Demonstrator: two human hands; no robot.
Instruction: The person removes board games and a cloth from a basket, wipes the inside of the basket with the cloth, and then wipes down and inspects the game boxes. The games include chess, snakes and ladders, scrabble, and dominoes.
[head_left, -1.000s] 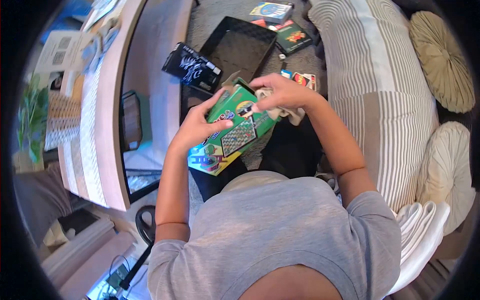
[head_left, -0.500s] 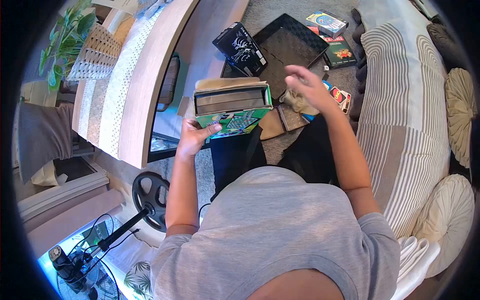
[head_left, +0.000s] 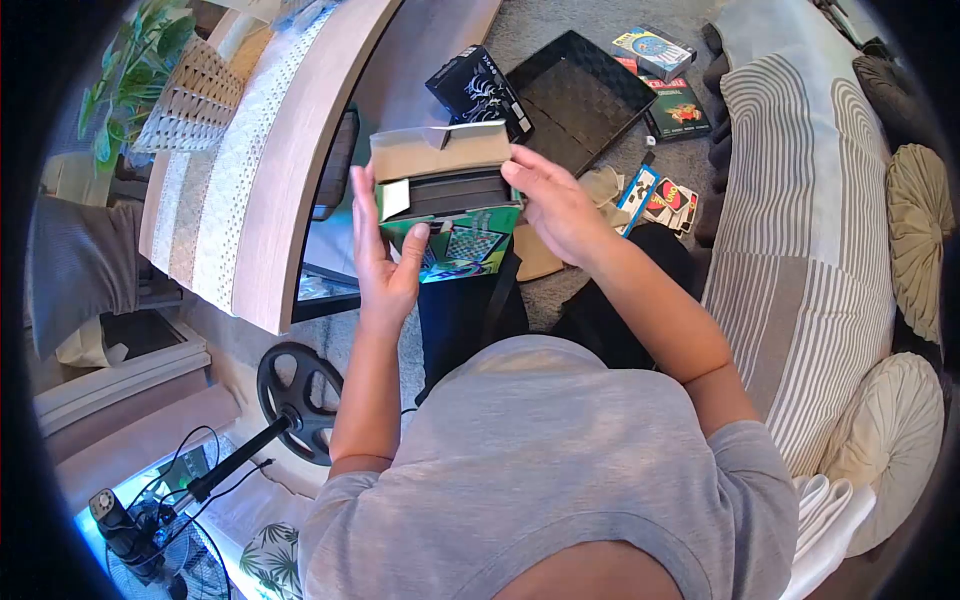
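Note:
A green game box [head_left: 470, 245] with a chessboard picture on its front is held above my lap, its open end facing up. Its cardboard top flap [head_left: 440, 153] stands raised at the back, and a small white side flap [head_left: 396, 198] sticks up at the left. Dark flat contents [head_left: 458, 192] show inside the opening. My left hand [head_left: 385, 265] grips the left side, thumb on the front and fingers along the side. My right hand [head_left: 555, 205] is closed at the upper right corner, thumb and fingers by the flap's end.
Beyond the box lie a black tray [head_left: 590, 85], a black patterned box [head_left: 480, 95] and a Scrabble box [head_left: 678, 108]. UNO cards [head_left: 670, 203] and a blue-white packet [head_left: 637, 195] are on the carpet to the right. A wooden table [head_left: 270, 240] stands left, a striped sofa [head_left: 780, 250] right.
My right hand has come in from the right to the box's upper corner. The top flap now stands up, and the dark contents show more. The box has shifted slightly left.

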